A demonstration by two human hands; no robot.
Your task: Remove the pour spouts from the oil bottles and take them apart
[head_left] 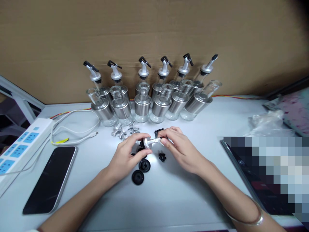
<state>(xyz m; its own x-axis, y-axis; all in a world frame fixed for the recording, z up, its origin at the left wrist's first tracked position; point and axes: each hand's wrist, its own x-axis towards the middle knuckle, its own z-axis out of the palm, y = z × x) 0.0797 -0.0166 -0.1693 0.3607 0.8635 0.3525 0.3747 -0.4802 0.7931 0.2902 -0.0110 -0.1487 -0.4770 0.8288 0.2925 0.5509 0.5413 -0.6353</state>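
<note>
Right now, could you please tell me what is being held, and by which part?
A silver spout: the left hand holds its round flange, the right hand its narrow end.

Bottles (142, 107) behind spout (147, 143), phone (51, 180) at left

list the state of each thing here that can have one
Silver spout: held sideways
Left hand: gripping spout's wide end
Right hand: closed at spout's narrow end
Back bottles: standing, pour spouts fitted
Front bottles: standing, uncapped
Phone: flat, screen dark
White cable: visible end unplugged
Black discs: lying loose
</note>
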